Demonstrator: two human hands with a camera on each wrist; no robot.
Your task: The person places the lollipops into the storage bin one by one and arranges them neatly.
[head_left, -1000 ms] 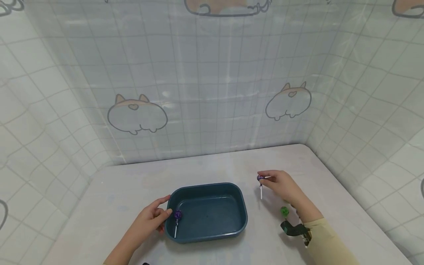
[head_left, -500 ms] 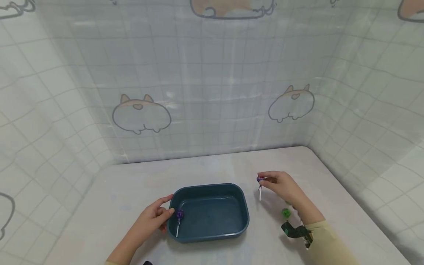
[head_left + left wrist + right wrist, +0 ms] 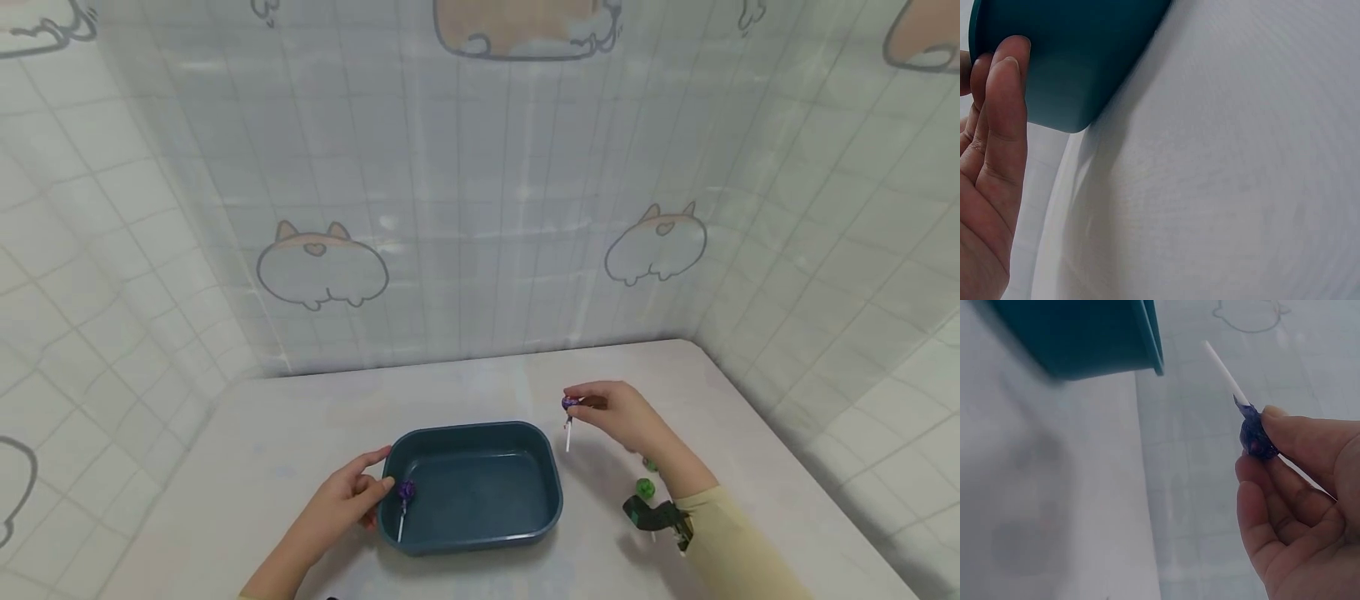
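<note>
My left hand (image 3: 343,502) grips the left rim of a dark teal plastic basin (image 3: 480,543), thumb over the rim and fingers along the outer wall. In the left wrist view the fingers lie against the basin's outside (image 3: 1066,75). Inside, near its left wall, lies a purple-wrapped lollipop (image 3: 407,490) with its white stick toward me. Right of the basin, above the table, my right hand (image 3: 618,412) pinches a second purple lollipop (image 3: 569,402) by its candy head. In the right wrist view this held lollipop's stick (image 3: 1225,372) points away from the fingers.
Under my right forearm lies a green lollipop (image 3: 645,488); another green one (image 3: 649,463) is partly hidden behind the wrist. A black wrist mount (image 3: 651,514) hangs by the sleeve. The white table (image 3: 300,425) meets grid-patterned curtains (image 3: 480,208) at the back and sides.
My right hand has moved slightly left, closer to the basin, with the purple lollipop in its fingers. More of the green lollipops shows. The left hand keeps its hold on the rim.
</note>
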